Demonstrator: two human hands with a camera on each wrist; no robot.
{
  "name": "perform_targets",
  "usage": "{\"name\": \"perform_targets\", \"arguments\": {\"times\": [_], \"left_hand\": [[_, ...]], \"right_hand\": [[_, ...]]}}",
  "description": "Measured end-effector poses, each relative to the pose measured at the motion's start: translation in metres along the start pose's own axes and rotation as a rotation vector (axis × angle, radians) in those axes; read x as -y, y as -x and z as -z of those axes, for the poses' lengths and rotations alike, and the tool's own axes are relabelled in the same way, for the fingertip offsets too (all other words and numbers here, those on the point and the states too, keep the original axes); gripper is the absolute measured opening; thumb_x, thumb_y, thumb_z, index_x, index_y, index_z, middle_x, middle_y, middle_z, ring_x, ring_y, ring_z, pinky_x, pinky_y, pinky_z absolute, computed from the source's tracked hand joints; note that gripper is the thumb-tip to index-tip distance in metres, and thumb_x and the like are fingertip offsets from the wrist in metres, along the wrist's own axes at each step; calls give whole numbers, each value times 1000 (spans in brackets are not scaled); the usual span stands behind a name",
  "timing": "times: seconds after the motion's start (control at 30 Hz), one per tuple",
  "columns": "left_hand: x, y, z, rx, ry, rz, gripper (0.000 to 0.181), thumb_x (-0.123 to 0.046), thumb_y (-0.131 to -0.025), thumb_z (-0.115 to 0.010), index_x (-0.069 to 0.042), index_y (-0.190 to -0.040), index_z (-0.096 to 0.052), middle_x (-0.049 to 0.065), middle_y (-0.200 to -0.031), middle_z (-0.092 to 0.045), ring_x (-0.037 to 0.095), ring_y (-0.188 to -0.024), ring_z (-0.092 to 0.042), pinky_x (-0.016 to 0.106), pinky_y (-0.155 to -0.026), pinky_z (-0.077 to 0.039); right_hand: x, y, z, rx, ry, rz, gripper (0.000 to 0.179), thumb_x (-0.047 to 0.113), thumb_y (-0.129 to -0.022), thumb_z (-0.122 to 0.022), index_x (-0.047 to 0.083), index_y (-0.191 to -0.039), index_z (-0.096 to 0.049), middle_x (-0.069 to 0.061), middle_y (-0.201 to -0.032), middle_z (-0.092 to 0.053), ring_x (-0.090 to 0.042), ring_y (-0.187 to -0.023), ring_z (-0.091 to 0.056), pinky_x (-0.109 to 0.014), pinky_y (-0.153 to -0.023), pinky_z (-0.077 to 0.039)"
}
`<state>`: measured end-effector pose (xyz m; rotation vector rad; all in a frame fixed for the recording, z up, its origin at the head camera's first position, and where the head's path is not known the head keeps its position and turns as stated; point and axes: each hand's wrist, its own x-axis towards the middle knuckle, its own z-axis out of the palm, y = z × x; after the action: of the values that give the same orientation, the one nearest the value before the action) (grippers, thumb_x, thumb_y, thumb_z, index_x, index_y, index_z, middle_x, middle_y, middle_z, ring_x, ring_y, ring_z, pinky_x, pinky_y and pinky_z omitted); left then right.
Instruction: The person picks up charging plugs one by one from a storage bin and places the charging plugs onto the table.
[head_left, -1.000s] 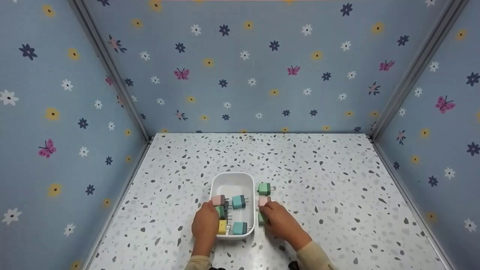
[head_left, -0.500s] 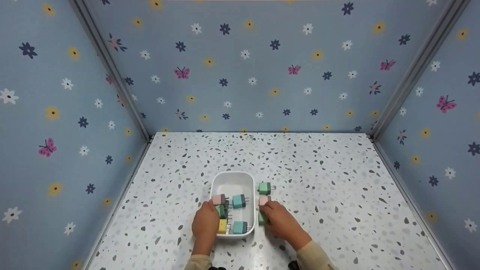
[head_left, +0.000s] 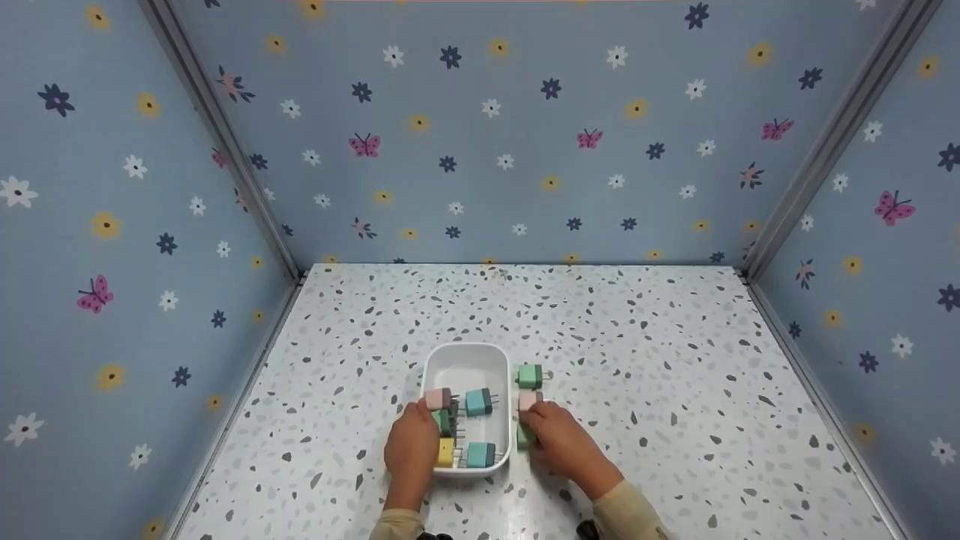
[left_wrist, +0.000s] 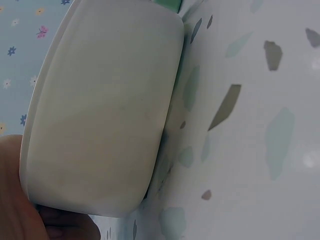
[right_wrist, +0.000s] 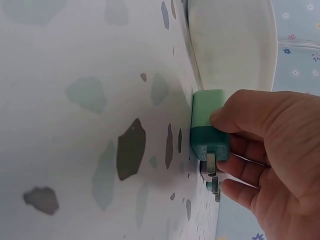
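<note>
A white plastic box [head_left: 459,373] lies on the speckled table, holding several charger plugs: a pink one [head_left: 436,398], a green one [head_left: 442,423], a yellow one [head_left: 446,453] and two blue ones. My left hand [head_left: 412,444] grips the box's left side, its thumb at the rim and fingers curled below in the left wrist view. Right of the box stand three plugs in a row: a far green plug [head_left: 529,376], a pink plug [head_left: 529,400] and a near green plug [right_wrist: 209,110]. My right hand [right_wrist: 287,145] holds the near green plug, thumb on its side; its fingertips are partly hidden.
Speckled white tabletop [head_left: 637,352] spreads behind and to both sides of the box. Blue flowered walls [head_left: 495,135] enclose the table at the back, left and right, with grey metal posts at the corners.
</note>
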<state>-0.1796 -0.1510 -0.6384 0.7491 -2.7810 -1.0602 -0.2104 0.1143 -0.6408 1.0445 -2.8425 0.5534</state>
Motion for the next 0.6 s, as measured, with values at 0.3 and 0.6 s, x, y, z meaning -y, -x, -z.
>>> {"name": "perform_targets", "arguments": {"times": [0.3, 0.6], "left_hand": [[0, 0, 0, 14, -3, 3, 49, -38, -112, -31, -3, -112, -65, 16, -96, -73, 27, -76, -66, 42, -60, -44], [-2, 1, 0, -1, 0, 10, 46, -37, -112, -34, -5, -106, -65, 15, -91, -72, 27, -73, -65, 41, -59, -43]], "right_hand": [[-1, -1, 0, 6, -12, -1, 49, 3, -80, -79, 8, -128, -69, -1, -106, -65, -16, -95, -60, -37, -86, -52], [-2, -1, 2, -20, -40, 6, 44, 6, -83, -77, 6, -126, -70, -1, -108, -66, -17, -95, -60, -37, -87, -52]]}}
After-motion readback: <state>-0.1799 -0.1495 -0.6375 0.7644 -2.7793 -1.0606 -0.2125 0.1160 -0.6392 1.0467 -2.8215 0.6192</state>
